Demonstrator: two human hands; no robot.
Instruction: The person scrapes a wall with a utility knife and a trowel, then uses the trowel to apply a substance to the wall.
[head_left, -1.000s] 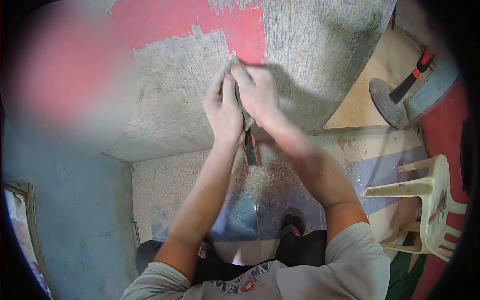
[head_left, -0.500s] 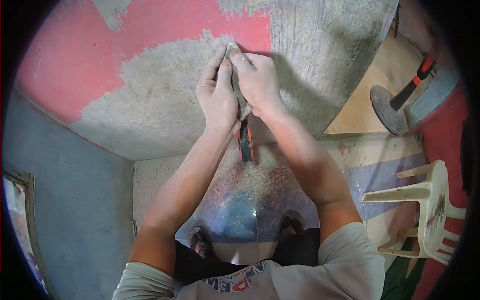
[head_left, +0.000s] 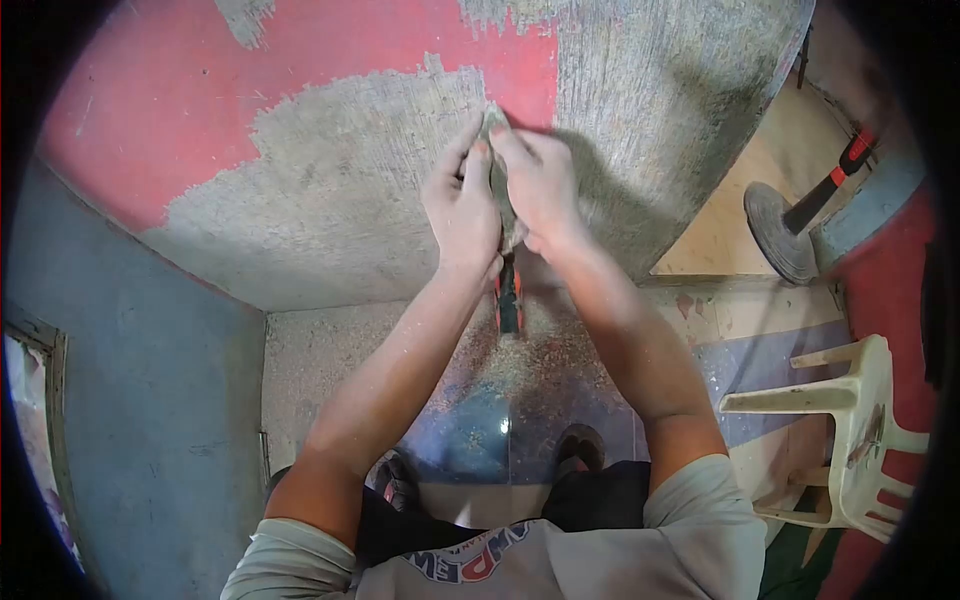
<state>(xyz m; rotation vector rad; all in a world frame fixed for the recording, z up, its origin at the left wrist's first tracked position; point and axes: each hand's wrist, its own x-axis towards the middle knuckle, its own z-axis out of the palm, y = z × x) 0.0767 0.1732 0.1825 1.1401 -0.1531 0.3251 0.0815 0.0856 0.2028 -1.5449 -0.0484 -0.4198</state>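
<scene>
Both hands grip a dust-coated tool with a long grey blade (head_left: 507,206) and a black-and-orange handle (head_left: 509,305) that points back toward my body. The tool's exact kind is not clear. My left hand (head_left: 462,215) closes on the blade from the left, and my right hand (head_left: 542,188) closes on it from the right, thumbs near the tip. That tip meets the wall (head_left: 350,190) at the edge of the remaining pink paint (head_left: 370,35). Rough grey surface lies bare below and to the right. White dust covers both hands.
Flakes litter the tiled floor (head_left: 340,350) around my feet. A plastic chair (head_left: 850,400) lies tipped at right. Behind it, a red-and-black-handled tool with a round grey disc (head_left: 780,233) stands near the opening. A blue-grey wall (head_left: 160,370) closes the left side.
Both hands and the tool have moved slightly down and right along the wall, still gripping. The view has shifted a little too.
</scene>
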